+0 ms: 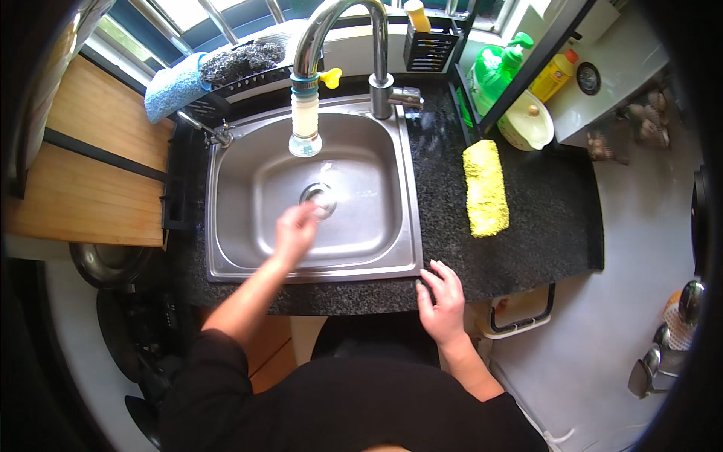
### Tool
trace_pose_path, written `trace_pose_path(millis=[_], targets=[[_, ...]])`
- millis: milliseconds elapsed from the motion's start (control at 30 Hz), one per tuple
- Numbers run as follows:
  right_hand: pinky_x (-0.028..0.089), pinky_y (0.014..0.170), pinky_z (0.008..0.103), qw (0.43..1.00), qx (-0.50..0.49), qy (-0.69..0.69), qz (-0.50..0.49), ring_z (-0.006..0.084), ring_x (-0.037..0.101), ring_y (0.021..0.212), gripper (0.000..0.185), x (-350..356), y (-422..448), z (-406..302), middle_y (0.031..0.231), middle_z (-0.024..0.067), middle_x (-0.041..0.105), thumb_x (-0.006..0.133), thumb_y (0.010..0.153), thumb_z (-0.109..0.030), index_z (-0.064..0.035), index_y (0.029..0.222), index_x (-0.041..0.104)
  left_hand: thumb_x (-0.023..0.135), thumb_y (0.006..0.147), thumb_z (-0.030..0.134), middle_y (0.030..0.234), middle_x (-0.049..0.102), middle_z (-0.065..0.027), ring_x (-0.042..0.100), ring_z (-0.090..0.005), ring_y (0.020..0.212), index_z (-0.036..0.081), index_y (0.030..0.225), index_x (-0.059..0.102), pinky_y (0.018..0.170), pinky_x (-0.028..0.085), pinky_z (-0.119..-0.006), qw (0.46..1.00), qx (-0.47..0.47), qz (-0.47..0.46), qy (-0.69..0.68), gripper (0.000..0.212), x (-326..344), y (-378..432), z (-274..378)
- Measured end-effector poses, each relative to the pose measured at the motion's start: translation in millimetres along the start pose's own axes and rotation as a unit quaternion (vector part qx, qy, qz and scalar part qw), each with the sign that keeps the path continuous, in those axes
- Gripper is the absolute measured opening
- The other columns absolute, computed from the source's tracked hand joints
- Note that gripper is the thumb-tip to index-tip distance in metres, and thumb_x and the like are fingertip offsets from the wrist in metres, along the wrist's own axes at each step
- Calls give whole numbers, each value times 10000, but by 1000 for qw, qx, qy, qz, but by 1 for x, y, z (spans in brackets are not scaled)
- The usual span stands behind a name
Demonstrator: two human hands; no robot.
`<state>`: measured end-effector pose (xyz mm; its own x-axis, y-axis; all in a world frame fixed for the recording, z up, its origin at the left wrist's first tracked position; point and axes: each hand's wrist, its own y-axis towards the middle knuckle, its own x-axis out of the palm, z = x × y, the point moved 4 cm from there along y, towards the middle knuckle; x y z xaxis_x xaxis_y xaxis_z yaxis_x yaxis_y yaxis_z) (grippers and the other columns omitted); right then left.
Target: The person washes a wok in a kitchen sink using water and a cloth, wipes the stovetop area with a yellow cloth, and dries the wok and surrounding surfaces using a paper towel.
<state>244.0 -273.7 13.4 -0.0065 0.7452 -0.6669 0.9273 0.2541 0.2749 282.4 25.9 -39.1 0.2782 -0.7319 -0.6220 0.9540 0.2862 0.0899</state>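
Observation:
My left hand (296,230) reaches over the stainless steel sink (361,164), its blurred fingertips in front of the drain (326,195). Whether those fingers hold anything cannot be made out. At the sink's front right corner, my right hand (443,302) lies on the edge of the black speckled countertop (542,226) with its fingers apart and nothing in them. Above the basin hangs the chrome gooseneck faucet (316,39), fitted with a pale filter nozzle (305,121) and a yellow valve knob (330,78). No water stream is visible.
A yellow fluffy cloth (486,189) lies right of the sink. Behind it stand a green pump bottle (494,76) and a pale bowl (526,121). Wooden cutting boards (107,124) stand at left. A blue cloth (178,85) and steel-wool scourers (243,61) line the back rack.

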Motion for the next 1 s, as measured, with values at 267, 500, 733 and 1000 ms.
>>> trace_pose_path(millis=[267, 500, 733, 1000], targets=[[281, 962, 499, 981, 68, -120, -136, 321, 333, 1227, 494, 48, -12, -1, 1292, 130, 404, 652, 709, -210, -85, 1162, 501, 527, 737, 95, 987, 591, -184, 581, -267, 902, -41, 1004, 573, 721, 454, -354, 819, -554, 135, -58, 303, -8, 81, -216], [273, 965, 508, 979, 88, -121, -139, 325, 329, 1229, 495, 52, -16, 1, 1304, 120, 395, 639, 719, -215, -121, 1183, 493, 433, 721, 26, 1028, 565, -207, 513, -364, 985, 40, 999, 598, 857, 400, -387, 978, -160, 10, 132, 323, 132, 135, -146], [282, 963, 506, 979, 103, -138, -112, 305, 354, 1216, 469, 55, -12, -6, 1275, 115, 427, 650, 716, -213, -126, 1157, 515, 396, 782, 30, 1195, 492, -153, 416, -304, 1167, 69, 1106, 535, 983, 342, -370, 854, 371, -338, 135, 354, 185, 56, -92], [281, 961, 508, 979, 118, -131, -100, 335, 330, 1226, 451, 58, -12, -9, 1282, 127, 416, 628, 717, -179, -98, 1147, 520, 464, 737, 6, 1001, 545, -202, 525, -341, 939, 20, 996, 527, 830, 412, -405, 976, -66, -110, 173, 267, 56, 129, -158]])
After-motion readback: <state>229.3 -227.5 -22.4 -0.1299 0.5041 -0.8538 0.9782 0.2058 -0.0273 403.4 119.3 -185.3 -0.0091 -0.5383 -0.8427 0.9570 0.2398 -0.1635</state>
